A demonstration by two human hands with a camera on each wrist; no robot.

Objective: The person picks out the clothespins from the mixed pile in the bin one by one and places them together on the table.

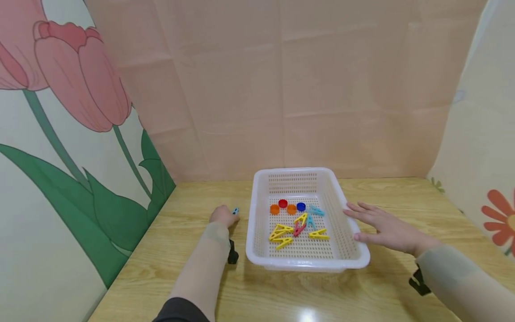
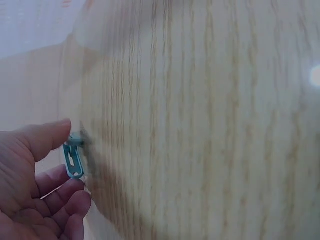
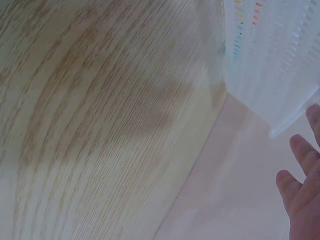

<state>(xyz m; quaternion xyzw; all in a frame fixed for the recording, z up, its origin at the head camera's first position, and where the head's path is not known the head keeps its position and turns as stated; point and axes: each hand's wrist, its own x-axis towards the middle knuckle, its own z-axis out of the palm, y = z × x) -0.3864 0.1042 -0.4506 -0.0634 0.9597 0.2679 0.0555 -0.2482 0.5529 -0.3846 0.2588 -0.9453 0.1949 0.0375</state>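
My left hand [image 1: 223,217] is low over the table, left of a white plastic basket [image 1: 307,264]. It holds a light blue clothespin [image 2: 75,160] between thumb and fingertips; the clothespin's other end points away from the palm. My right hand [image 1: 386,226] is spread with straight fingers, its fingertips at the basket's right rim. Inside the basket lie several yellow clothespins [image 1: 283,243], a red clothespin [image 1: 299,229] and light blue clothespins [image 1: 315,210]. Toward its back are a red bottle cap [image 1: 283,203], two orange caps [image 1: 275,209] and a blue cap [image 1: 301,206].
The wood-grain table [image 1: 193,197] extends on both sides of the basket. Beige paper [image 1: 281,89] covers the wall behind it. A painted tulip wall [image 1: 80,179] borders the left side, and a flower-painted wall [image 1: 474,156] borders the right.
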